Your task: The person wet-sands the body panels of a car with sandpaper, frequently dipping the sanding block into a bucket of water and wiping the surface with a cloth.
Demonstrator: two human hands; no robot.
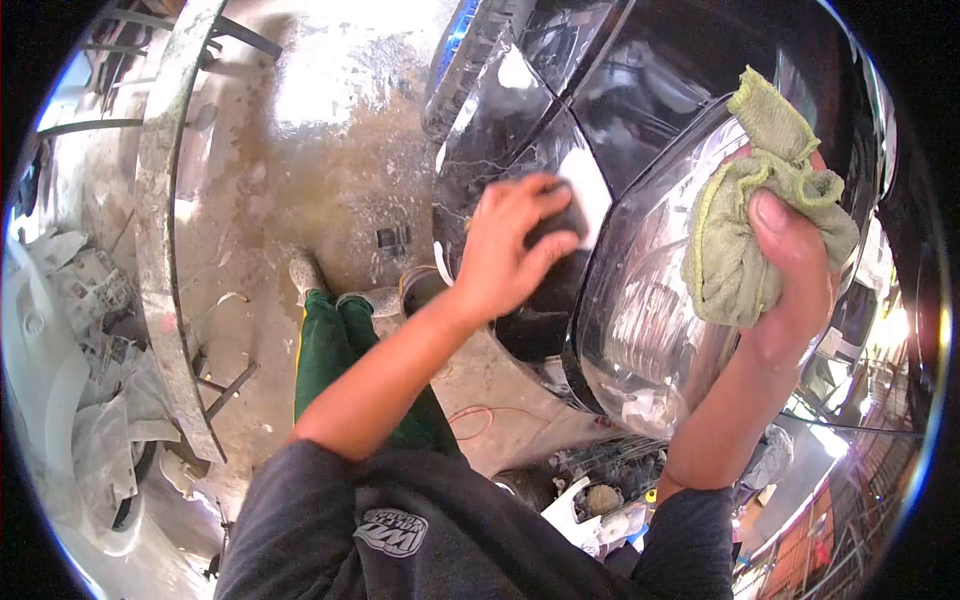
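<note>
My right hand (pixel 790 235) grips a bunched green cloth (pixel 735 250), thumb pressed on its front, above the clear headlight (pixel 640 310) of a shiny black car. My left hand (pixel 515 235) is at the black body panel (pixel 545 280) beside that headlight, its fingers curled and thumb apart. A dark, blurred patch (pixel 568 215) shows between thumb and fingers against a white glare. It looks like a small dark piece in the hand, but its kind cannot be made out. Whether the cloth touches the lens is also unclear.
A tire (pixel 470 80) stands at the top. To the left runs a long worn metal bench (pixel 160 200), with pale plastic sheeting (pixel 50 350) beyond it. A thin red hose (pixel 475 412) lies on the wet-looking concrete floor (pixel 310 170). Assorted items (pixel 605 500) are below the car's front.
</note>
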